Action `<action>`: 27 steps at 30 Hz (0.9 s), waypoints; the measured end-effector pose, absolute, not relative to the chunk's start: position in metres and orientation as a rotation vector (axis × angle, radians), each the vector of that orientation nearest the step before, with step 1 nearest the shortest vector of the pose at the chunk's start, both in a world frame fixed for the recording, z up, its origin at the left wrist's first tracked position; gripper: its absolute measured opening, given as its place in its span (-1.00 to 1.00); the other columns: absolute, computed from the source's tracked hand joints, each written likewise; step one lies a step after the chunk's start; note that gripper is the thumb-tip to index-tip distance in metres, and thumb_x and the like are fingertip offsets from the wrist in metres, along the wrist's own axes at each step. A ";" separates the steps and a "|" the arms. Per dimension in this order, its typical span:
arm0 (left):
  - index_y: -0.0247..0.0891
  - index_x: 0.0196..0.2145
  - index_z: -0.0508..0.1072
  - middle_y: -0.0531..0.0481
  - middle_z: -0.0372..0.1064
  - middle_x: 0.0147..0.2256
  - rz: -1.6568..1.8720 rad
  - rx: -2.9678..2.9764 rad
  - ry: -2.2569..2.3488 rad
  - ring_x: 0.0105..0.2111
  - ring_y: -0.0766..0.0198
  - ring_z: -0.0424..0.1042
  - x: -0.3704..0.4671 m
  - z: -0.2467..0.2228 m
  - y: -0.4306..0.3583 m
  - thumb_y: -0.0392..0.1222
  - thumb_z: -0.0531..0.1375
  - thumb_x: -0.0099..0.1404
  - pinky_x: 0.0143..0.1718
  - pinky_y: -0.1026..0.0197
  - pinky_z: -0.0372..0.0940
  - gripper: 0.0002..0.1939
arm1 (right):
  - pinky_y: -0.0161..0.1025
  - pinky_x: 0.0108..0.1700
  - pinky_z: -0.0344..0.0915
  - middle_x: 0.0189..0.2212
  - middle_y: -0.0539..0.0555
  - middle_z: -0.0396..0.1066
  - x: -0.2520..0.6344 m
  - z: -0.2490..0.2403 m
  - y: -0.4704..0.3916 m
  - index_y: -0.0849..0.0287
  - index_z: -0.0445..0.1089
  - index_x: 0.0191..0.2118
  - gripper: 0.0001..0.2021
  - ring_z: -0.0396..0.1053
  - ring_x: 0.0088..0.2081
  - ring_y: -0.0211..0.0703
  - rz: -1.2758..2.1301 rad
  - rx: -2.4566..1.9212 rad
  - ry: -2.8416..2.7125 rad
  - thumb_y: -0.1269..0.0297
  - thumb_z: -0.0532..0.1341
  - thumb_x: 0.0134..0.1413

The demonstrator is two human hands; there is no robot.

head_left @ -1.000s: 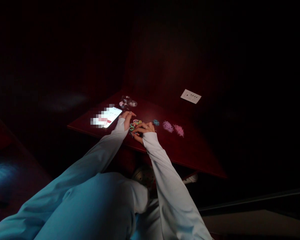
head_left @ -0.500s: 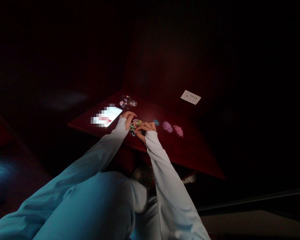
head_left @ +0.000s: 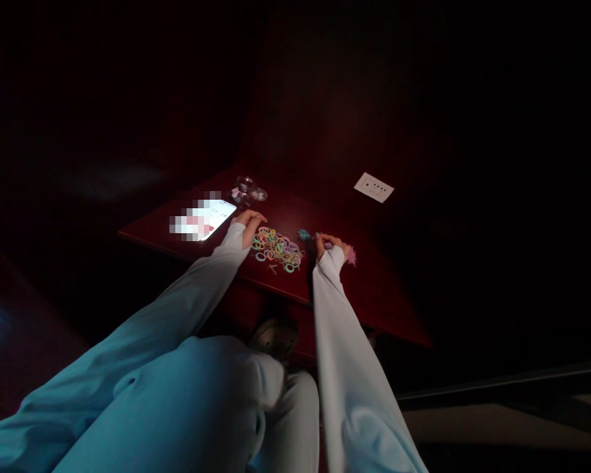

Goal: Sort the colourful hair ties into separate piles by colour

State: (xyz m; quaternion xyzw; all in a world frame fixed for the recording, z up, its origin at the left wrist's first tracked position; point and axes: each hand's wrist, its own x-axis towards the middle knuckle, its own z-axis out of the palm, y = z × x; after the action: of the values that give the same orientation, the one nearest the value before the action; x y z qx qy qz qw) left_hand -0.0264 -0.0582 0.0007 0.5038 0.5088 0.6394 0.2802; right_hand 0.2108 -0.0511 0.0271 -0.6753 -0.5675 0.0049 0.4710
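A mixed pile of small coloured rings (head_left: 276,248) lies on the dark red table (head_left: 374,302). My left hand (head_left: 249,225) rests at the pile's left edge, its fingers closed together; whatever they hold is too small to make out. Over to the right, my right hand (head_left: 331,246) is pinched above the purple and pink heaps, which it largely covers. Anything in that pinch is too small to name. Pink pieces (head_left: 352,255) show beyond the hand. A small blue heap (head_left: 303,234) sits between the mixed pile and my right hand.
A lit phone (head_left: 211,220) lies on the left of the table. Behind it stand clear containers (head_left: 246,186). A white socket plate (head_left: 373,188) is on the dark wall. My knees are below the table's front edge.
My right hand has moved right, from the mixed pile to the purple and pink heaps, uncovering the mixed pile. My left hand stays by the pile's left edge. The view has shifted slightly.
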 end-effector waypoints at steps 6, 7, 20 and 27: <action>-0.11 -0.37 0.55 0.01 0.55 -0.28 1.677 1.352 1.389 -0.08 0.04 0.46 -0.021 0.007 -0.064 -0.15 0.09 0.39 0.14 0.02 0.32 -0.74 | 0.04 0.16 0.03 -0.15 0.17 0.52 0.214 0.029 -0.019 0.11 0.57 -0.32 -0.67 0.19 0.05 0.13 -0.109 -1.705 -1.631 0.00 0.22 0.29; -0.11 -0.37 0.56 0.01 0.54 -0.29 1.663 1.348 1.398 -0.09 0.05 0.46 -0.021 0.009 -0.065 -0.16 0.10 0.38 0.14 0.02 0.32 -0.75 | 0.05 0.16 0.02 -0.13 0.18 0.53 0.213 0.028 -0.014 0.12 0.58 -0.31 -0.69 0.19 0.06 0.15 -0.120 -1.690 -1.692 0.02 0.24 0.28; -0.14 -0.35 0.54 0.00 0.55 -0.24 1.733 1.294 1.295 -0.06 0.08 0.47 -0.021 0.015 -0.072 -0.15 0.07 0.39 0.14 0.06 0.33 -0.74 | 0.03 0.11 0.05 -0.13 0.19 0.54 0.204 0.033 -0.028 0.14 0.63 -0.19 -0.51 0.20 0.00 0.09 -0.146 -1.650 -1.605 0.01 0.01 0.49; -0.14 -0.40 0.51 -0.03 0.58 -0.26 1.801 1.183 1.237 -0.13 0.12 0.50 -0.023 0.018 -0.071 -0.09 0.04 0.44 0.07 0.13 0.37 -0.67 | 0.00 0.08 0.14 -0.17 0.10 0.54 0.169 0.034 -0.093 -0.04 0.69 -0.22 -0.62 0.21 -0.04 0.02 -0.254 -1.158 -2.181 0.04 0.12 0.48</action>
State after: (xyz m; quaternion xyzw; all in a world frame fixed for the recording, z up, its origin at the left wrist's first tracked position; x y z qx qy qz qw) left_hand -0.0226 -0.0706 0.0184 0.4508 0.4712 0.6860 0.3226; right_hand 0.1691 -0.0935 0.0341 -0.4415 -0.8314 -0.0966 0.3235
